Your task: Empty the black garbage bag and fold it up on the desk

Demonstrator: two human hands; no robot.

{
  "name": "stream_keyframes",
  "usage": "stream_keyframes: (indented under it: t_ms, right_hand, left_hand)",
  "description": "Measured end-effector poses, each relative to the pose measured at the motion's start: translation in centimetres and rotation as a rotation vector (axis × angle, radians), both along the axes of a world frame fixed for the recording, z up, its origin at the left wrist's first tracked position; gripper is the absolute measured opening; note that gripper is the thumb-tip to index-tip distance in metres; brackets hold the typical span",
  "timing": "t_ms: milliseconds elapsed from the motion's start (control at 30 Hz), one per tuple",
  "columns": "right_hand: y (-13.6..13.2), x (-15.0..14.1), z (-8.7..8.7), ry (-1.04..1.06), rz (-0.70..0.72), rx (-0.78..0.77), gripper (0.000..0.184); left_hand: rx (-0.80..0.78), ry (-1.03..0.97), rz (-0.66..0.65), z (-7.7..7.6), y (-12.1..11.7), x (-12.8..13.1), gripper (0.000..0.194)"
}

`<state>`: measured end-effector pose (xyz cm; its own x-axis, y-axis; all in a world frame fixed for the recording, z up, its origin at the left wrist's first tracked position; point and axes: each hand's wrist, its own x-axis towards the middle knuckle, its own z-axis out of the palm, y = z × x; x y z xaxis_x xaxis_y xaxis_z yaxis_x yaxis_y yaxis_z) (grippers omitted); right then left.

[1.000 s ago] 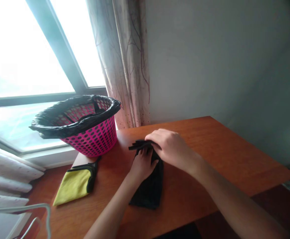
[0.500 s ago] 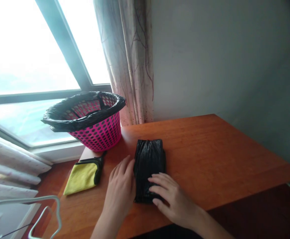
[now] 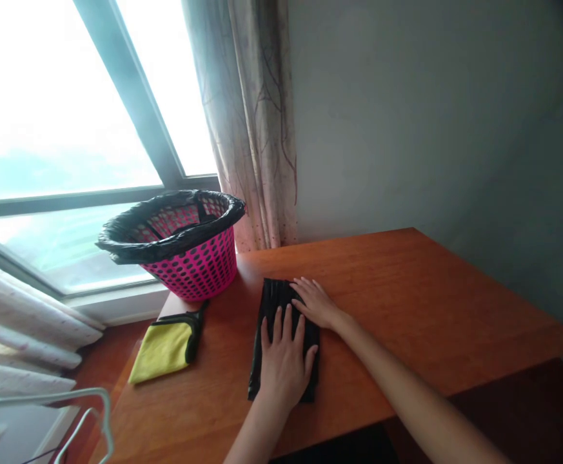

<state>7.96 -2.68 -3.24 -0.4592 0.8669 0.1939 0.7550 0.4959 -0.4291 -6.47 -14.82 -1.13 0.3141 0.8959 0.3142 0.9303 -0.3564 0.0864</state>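
Note:
A stack of folded black plastic bags, or one folded bag, forms a flat rectangular black bundle (image 3: pixel 275 294) on the wooden table (image 3: pixel 382 290). My left hand (image 3: pixel 286 361) lies flat on its middle, fingers spread and pointing away from me. My right hand (image 3: pixel 316 301) rests palm down on the bundle's far right part, its fingers stretched to the left. Both hands cover much of the black plastic, so I cannot tell how many layers there are.
A pink perforated basket (image 3: pixel 198 270) with a black bag liner (image 3: pixel 131 248) over its rim stands at the back left by the window. Near it lies a folded yellow cloth with black trim (image 3: pixel 162 351). A white bent tube (image 3: pixel 104 412) rises at the lower left.
My left hand has moved from the bundle's left edge onto its middle. My right hand has slid from the near right part to the far right part. The bundle looks flatter.

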Motion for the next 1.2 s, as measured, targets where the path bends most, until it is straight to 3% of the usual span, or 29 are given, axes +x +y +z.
stream_keyframes:
  t_ms: [167,367,667,800,900,1033,1100,1200]
  right_hand:
    - [0.7,1.2,-1.7,0.272,-0.042,0.048,0.052]
    - [1.5,3.3,-2.6,0.697,-0.316,-0.005,0.049]
    - [0.9,3.0,-1.9,0.601,-0.267,0.007,0.047]
    - [0.7,2.8,-1.8,0.614,-0.274,0.008,0.045]
    - [0.7,2.7,-1.6,0.677,-0.270,-0.014,0.043]
    - [0.7,2.7,-0.9,0.889,-0.257,-0.141,0.045]
    - [0.6,2.7,-0.4,0.936,-0.231,-0.185,0.047]
    - [0.2,2.9,0.3,1.098,-0.142,-0.344,0.049]
  left_hand:
    - [0.000,0.024,0.029,-0.4,-0.1,-0.4,0.056]
    - [-0.001,0.087,0.092,0.1,-0.8,-3.5,0.055]
    - [0.016,0.205,0.156,0.4,-2.8,-10.7,0.052]
    - [0.017,0.219,0.144,1.9,-2.3,-11.9,0.050]
    - [0.066,0.134,0.109,4.1,-1.8,-9.5,0.050]
    - [0.044,-0.124,-0.045,6.4,-0.2,-2.7,0.040]
    - [-0.096,-0.272,-0.128,6.1,1.5,0.8,0.031]
    - [-0.256,-0.445,-0.072,4.0,4.6,4.8,0.028]
